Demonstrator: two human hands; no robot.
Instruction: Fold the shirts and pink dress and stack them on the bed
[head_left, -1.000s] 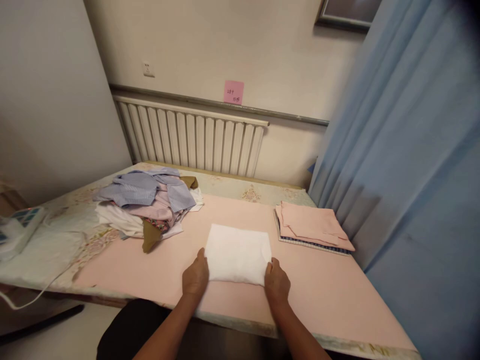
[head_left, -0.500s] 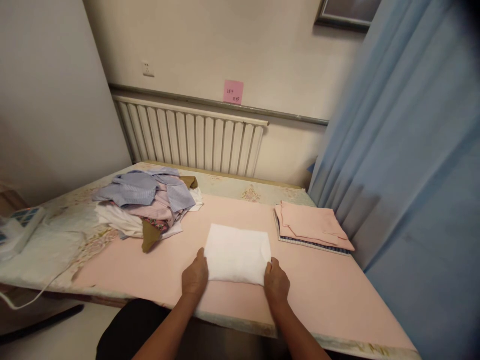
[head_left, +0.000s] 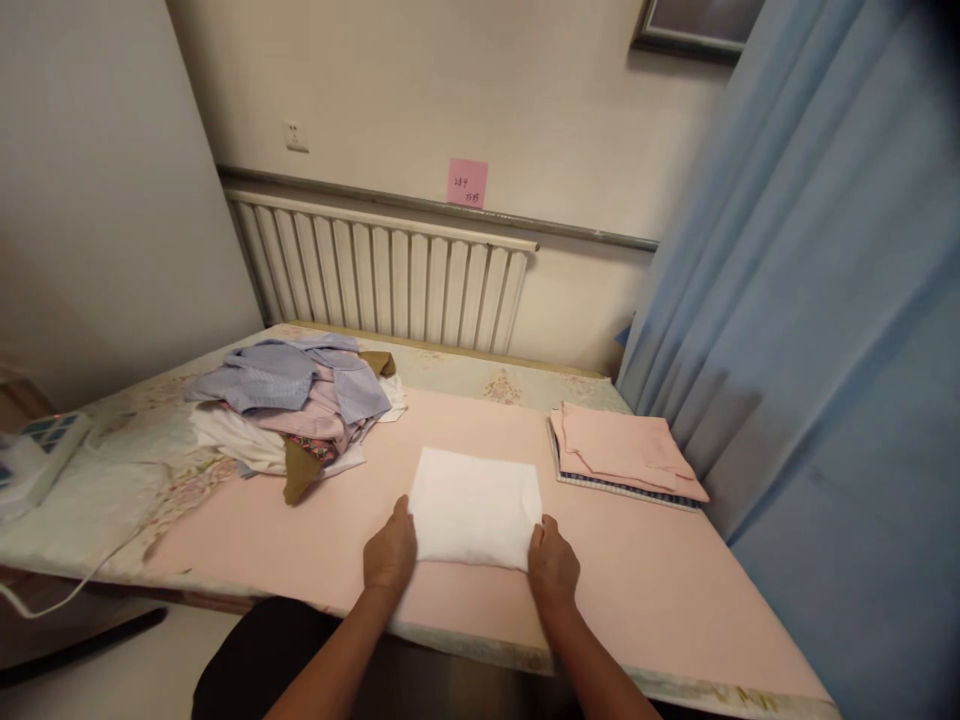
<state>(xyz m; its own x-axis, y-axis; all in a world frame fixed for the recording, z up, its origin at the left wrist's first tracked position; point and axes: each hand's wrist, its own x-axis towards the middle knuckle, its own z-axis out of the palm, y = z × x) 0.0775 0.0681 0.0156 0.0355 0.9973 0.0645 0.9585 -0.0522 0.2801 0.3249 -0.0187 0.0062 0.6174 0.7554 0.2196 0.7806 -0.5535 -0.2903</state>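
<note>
A white folded cloth point(head_left: 477, 508), flat and roughly rectangular, is in front of me over the pink table cover point(head_left: 630, 590). My left hand point(head_left: 391, 550) is closed on its left edge, fingers curled out of sight beneath. On the opposite edge, my right hand point(head_left: 553, 563) grips the same cloth with the thumb on top. Whether the cloth rests on the cover or is slightly raised, I cannot tell.
A heap of crumpled clothes point(head_left: 300, 400) lies on the left. Folded pink cloth point(head_left: 626, 448) sits on a checked one at the right, near the blue curtain point(head_left: 810, 330). A white device point(head_left: 41, 465) with a cord stands far left. Behind is a radiator point(head_left: 390, 270).
</note>
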